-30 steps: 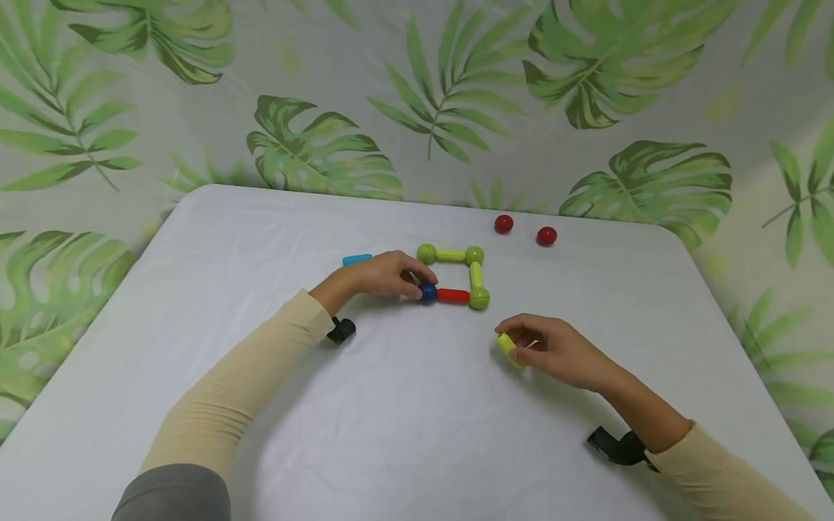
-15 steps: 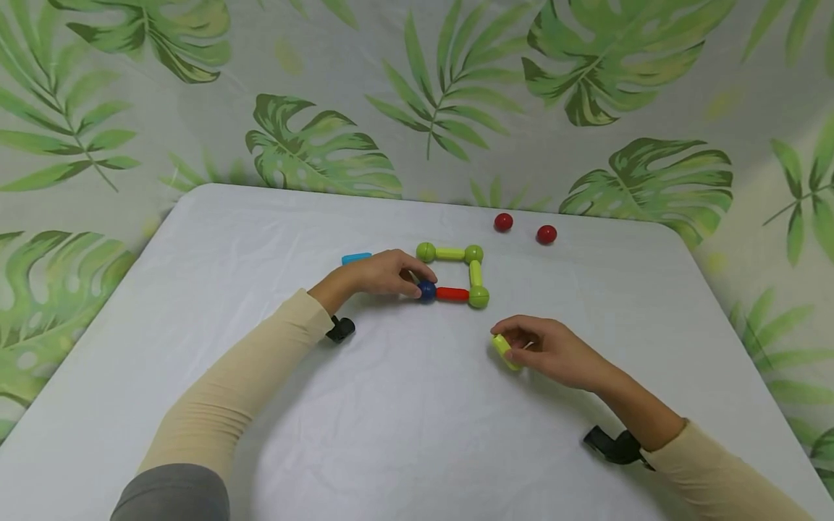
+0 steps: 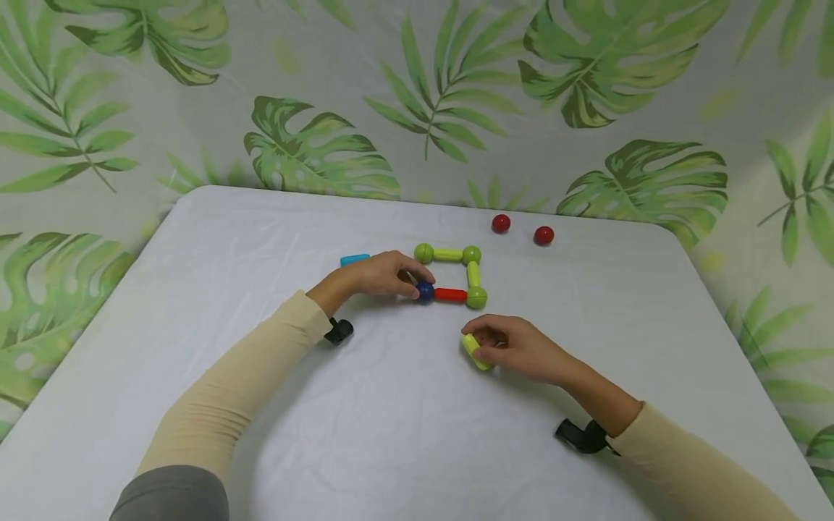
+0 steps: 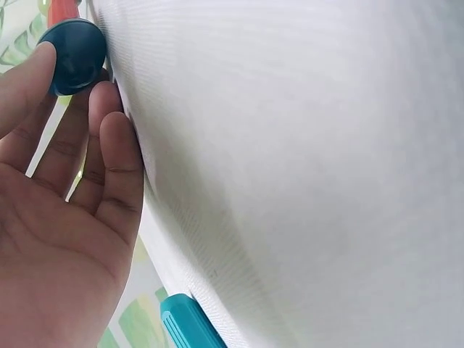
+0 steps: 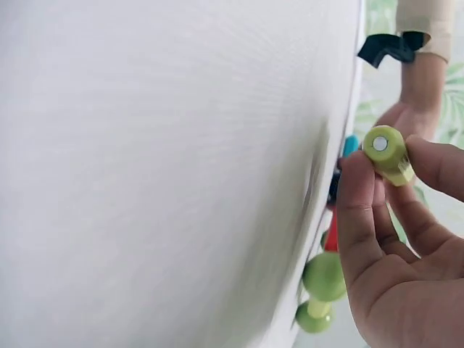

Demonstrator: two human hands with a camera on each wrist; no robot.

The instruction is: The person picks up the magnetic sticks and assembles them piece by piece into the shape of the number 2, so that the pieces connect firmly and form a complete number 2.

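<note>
The right hand (image 3: pixel 517 349) grasps a short, yellow-green, faceted plastic-looking stick (image 3: pixel 473 351) between thumb and fingers, to the near right of the dark blue, glossy round ball (image 3: pixel 426 291). In the right wrist view, the stick's end shows a round, silvery inset disc (image 5: pixel 380 143). The left hand (image 3: pixel 384 273) pinches that dark blue ball, reaching it from its left. Compared with a second ago, the right hand has carried its stick leftward, closer to the dark blue ball, while the left hand has kept its place. A slim red stick (image 3: pixel 450 295) touches the dark blue ball's right side and runs to a lime-green round ball (image 3: pixel 476 297); two more lime-green balls (image 3: pixel 472 255) and two yellow-green joining sticks (image 3: pixel 447 255) continue round beyond the dark blue ball, leaving its left side of the square unjoined. A bright blue stick (image 3: pixel 355 260) lies to its far left, and two shiny red balls (image 3: pixel 501 223) sit well apart from it, to the far right. Beneath the dark blue ball spreads a table under a white, faintly creased cloth (image 3: pixel 365 434); beyond it hangs pale fabric printed with green leaves (image 3: pixel 326 72).
</note>
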